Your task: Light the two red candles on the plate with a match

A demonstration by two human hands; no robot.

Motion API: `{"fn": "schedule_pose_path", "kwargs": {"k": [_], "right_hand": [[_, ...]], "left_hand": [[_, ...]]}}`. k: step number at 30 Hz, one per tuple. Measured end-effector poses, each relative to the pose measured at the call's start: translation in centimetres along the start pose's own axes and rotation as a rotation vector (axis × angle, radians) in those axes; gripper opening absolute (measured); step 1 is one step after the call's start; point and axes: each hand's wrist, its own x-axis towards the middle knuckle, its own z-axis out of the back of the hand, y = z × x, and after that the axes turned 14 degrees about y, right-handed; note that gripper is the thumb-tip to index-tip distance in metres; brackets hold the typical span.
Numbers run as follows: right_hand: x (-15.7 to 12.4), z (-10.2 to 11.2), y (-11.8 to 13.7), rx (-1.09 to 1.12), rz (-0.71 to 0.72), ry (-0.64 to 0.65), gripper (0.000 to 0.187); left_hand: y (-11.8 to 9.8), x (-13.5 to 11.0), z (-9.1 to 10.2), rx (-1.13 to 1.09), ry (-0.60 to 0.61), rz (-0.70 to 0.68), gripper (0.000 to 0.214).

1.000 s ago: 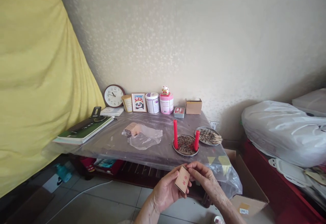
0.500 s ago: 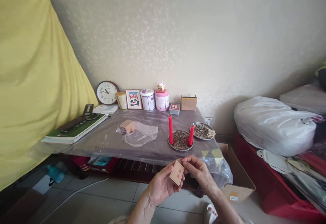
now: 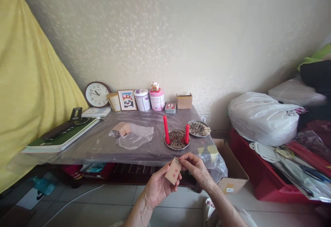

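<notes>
My left hand (image 3: 161, 187) is wrapped round a small tan matchbox (image 3: 173, 171) with red characters on its face, tilted in front of the table. At the box's upper right edge, the thumb and fingers of my right hand (image 3: 194, 167) are pinched together. Whatever lies in that pinch is too small to make out. Beyond my hands, two red candles (image 3: 166, 130), one taller than the other, stand unlit on a round metal plate (image 3: 177, 148) with a dark, speckled surface. A second plate (image 3: 197, 135) behind it carries a bunch of thin wooden sticks (image 3: 206, 130).
On the plastic-covered table (image 3: 103, 151) lie a crumpled clear bag (image 3: 139, 135) with tan boxes (image 3: 121, 129) and a green book (image 3: 64, 134). A clock (image 3: 97, 95), tins (image 3: 142, 100) and a small carton (image 3: 184, 101) line the wall. An open cardboard box (image 3: 232, 172) and red bin (image 3: 269, 182) stand right.
The view has turned slightly, so the table and its objects appear farther left. Both hands keep the same hold, my right fingers still pinched at the matchbox's edge.
</notes>
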Motion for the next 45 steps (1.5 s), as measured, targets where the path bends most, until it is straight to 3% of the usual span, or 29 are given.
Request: {"fn": "schedule_pose_path", "kwargs": {"k": [10,16,24,35,45], "right_hand": [[-0.3,0.4,-0.1,-0.139,-0.025,0.016,0.027],[-0.4,0.6,-0.2,-0.306,0.005,0.047,0.025],[-0.5,0.8,0.1,-0.552,0.064,-0.005,0.016],[-0.8,0.7,-0.1,-0.795,0.201,0.162,0.015],[-1.1,0.4,0.3,-0.9,0.152,0.232,0.013]], "left_hand": [[-0.2,0.4,-0.6,0.328,-0.067,-0.062,0.035],[-0.3,0.4,-0.6,0.361,-0.117,-0.06,0.039],[-0.1,0.3,0.0,0.513,-0.172,-0.043,0.048],[-0.3,0.4,-0.2,0.689,-0.206,0.03,0.047],[-0.2,0.4,-0.6,0.747,-0.218,0.063,0.046]]}}
